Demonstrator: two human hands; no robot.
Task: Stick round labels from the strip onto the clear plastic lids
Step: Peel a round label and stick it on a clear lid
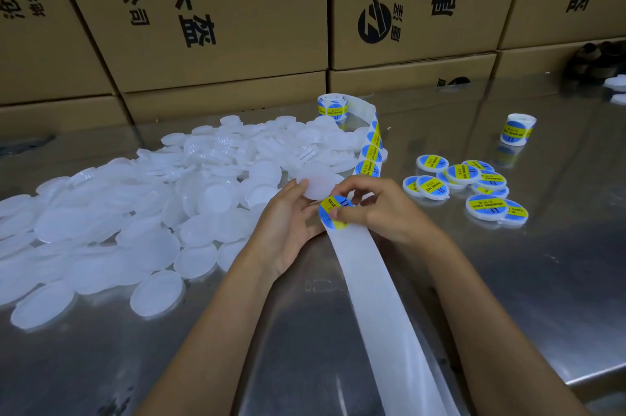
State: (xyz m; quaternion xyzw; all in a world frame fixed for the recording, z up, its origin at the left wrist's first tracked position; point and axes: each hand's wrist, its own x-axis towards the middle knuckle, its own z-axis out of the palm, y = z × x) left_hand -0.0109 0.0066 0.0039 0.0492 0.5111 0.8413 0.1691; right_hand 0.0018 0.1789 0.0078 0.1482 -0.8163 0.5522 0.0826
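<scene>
Left hand [291,212] has a grip on a bare lid [318,183], right hand [376,205] pinches a half-peeled label [330,214], which could easily fold or land off-center.

Round label [333,212] reads "SOLDERING PASTE"; cartons [210,9] "头盔".

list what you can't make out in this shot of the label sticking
- Head view: the round label is partly covered by the right hand, so whether it has fully left the strip is unclear.
- The lid in the left hand: its lower edge is hidden by fingers.
- Dark object at the far right: blurred.
- Small print on the labelled lids: too small.
</scene>
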